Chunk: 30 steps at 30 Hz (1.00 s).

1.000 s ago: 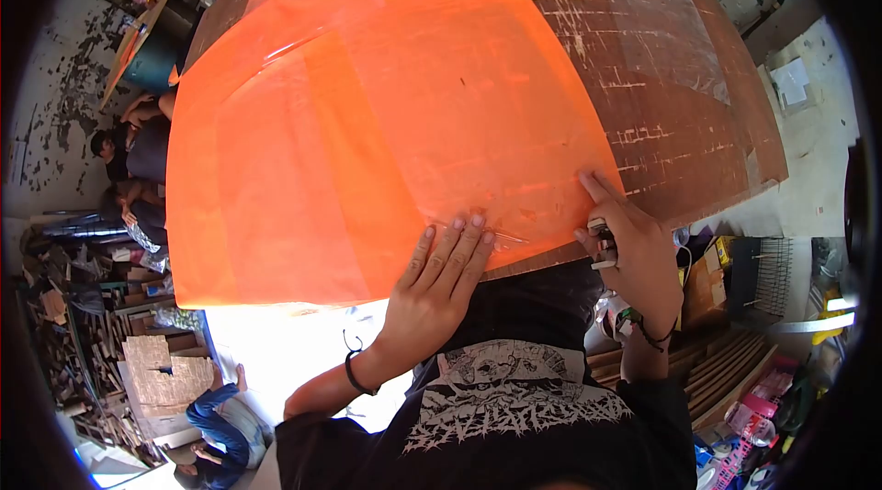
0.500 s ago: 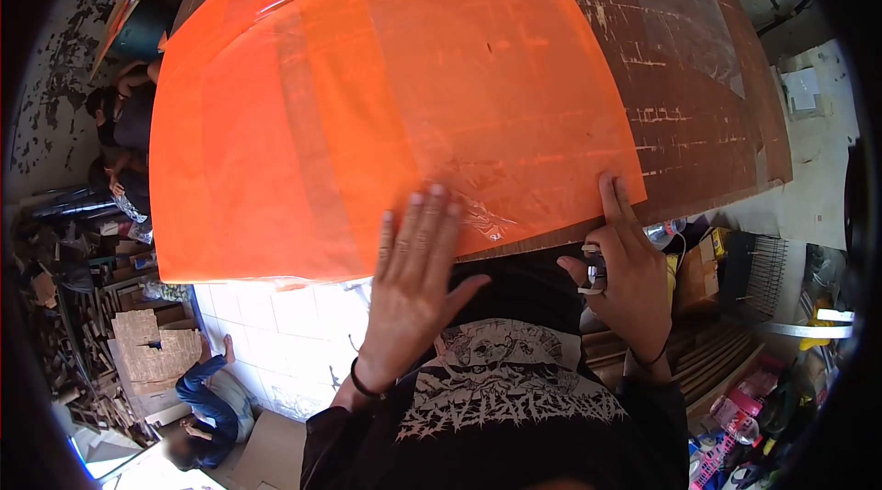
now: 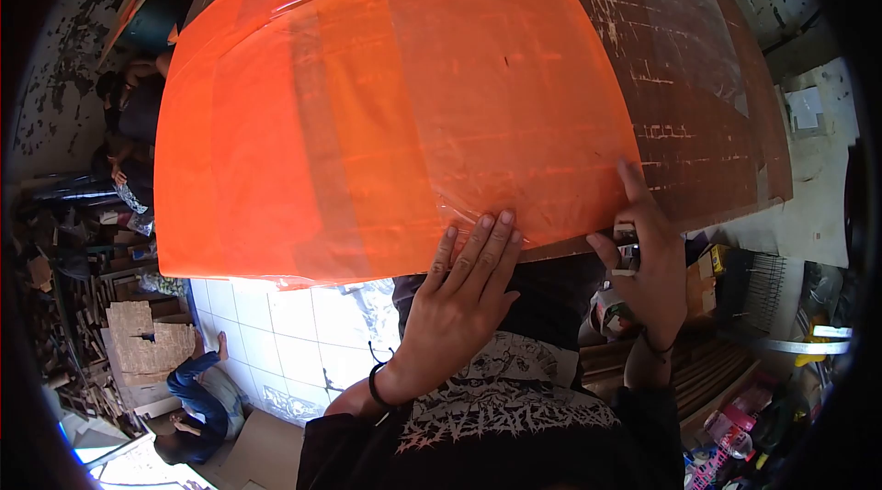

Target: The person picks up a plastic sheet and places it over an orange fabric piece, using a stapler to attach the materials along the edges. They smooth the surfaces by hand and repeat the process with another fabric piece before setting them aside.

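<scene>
A large, thin, see-through orange sheet (image 3: 367,132) lies over a brown board (image 3: 684,123), with wider and darker bands showing through it. My left hand (image 3: 464,283) rests flat near the sheet's front edge, fingers stretched out, beside a small wrinkled, shiny patch. At the sheet's right edge, my right hand (image 3: 650,260) points its index finger onto the orange surface. Its other fingers curl around a small silver-and-dark object (image 3: 627,251), mostly hidden, whose kind I cannot make out.
One person (image 3: 197,407) sits on the floor at lower left; others sit farther back on the left. Scrap wood (image 3: 78,283) is piled along that side. Boxes (image 3: 701,283), wooden strips (image 3: 717,371) and pink plastic items (image 3: 726,435) crowd the right.
My left hand has slid right along the sheet's front edge, closer to my right hand. My right hand has shifted slightly right and its fingertips have changed from two extended to one.
</scene>
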### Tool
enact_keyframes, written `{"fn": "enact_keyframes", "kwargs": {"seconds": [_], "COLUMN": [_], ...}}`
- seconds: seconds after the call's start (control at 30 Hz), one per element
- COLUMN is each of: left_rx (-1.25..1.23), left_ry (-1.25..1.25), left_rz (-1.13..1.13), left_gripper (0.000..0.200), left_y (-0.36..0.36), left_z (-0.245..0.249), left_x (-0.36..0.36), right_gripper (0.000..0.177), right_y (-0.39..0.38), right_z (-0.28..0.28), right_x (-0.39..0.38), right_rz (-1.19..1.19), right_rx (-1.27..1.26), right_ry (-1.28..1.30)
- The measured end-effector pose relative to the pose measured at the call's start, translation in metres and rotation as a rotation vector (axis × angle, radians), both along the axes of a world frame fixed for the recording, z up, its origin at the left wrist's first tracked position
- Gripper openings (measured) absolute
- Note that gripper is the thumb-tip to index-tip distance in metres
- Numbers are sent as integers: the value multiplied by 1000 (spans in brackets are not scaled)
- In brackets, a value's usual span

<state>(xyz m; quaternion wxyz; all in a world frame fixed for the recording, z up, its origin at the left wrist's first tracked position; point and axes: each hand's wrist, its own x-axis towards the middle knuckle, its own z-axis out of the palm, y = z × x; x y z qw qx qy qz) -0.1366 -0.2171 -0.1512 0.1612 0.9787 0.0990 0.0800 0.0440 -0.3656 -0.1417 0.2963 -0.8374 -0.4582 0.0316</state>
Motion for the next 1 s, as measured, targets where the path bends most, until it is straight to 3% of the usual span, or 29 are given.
{"fn": "enact_keyframes", "kwargs": {"seconds": [0.37, 0.57, 0.7, 1.0], "left_rx": [14, -75, -5, 91], "left_ry": [29, -64, -43, 92], "left_rz": [36, 2, -42, -35], "left_gripper": [62, 70, 73, 66], "left_y": [18, 9, 1, 20], "left_z": [9, 13, -4, -3], "left_x": [-25, 24, 42, -1], "right_gripper": [30, 30, 30, 32], "right_y": [5, 5, 6, 7], "right_z": [5, 2, 9, 8], "right_x": [2, 1, 0, 3], "right_rz": [47, 39, 4, 0], "right_rx": [-167, -164, -180, -159], "right_ry": [-131, -145, -109, -60]}}
